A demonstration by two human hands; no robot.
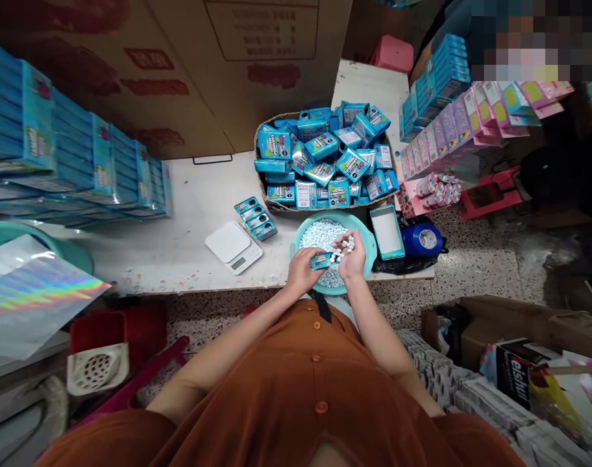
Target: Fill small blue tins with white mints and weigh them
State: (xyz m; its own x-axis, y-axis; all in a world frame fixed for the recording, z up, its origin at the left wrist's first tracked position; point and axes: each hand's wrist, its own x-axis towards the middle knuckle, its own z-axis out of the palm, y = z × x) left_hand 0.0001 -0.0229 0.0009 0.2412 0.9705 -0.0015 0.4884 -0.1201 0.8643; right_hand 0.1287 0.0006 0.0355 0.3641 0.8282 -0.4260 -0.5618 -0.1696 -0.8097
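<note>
My left hand [303, 269] is closed round a small blue candy box [321, 260], held on its side over a mint-green basin [370, 250]. Small white candies [324, 231] fill much of the basin. My right hand [353, 261], its fingers curled into a cup, holds several of these candies at the end of the box. Beyond the basin stands a cardboard carton [261, 185] heaped with blue candy boxes [320, 146]. A row of small blue boxes [256, 218] is left of the basin, beside a white kitchen scale [234, 246].
An open blue tray box [387, 231] and a blue tape roll [421, 240] lie to the right. Stacked blue packs [67, 143] line the left side. A large cardboard box [179, 71] stands behind. Another person is partly visible at upper right, near pink boxes [442, 139].
</note>
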